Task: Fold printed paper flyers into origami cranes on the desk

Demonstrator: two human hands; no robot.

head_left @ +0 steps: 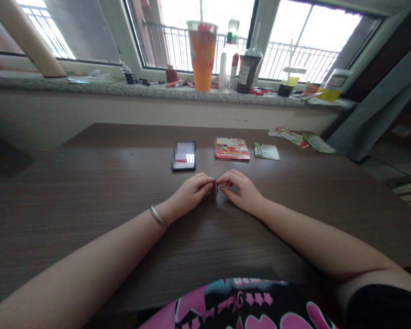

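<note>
Both of my hands rest on the dark wooden table near its middle, fingertips meeting. My left hand, with a silver bangle on its wrist, and my right hand together pinch a small folded piece of red patterned paper. Most of the paper is hidden by my fingers. Just beyond my hands lies a black phone, screen up. A red printed leaflet and a smaller green one lie to the phone's right.
More leaflets lie at the table's far right. The stone windowsill behind holds a tall orange cup, a white bottle, a dark drink cup, other containers and small clutter. A grey curtain hangs at right.
</note>
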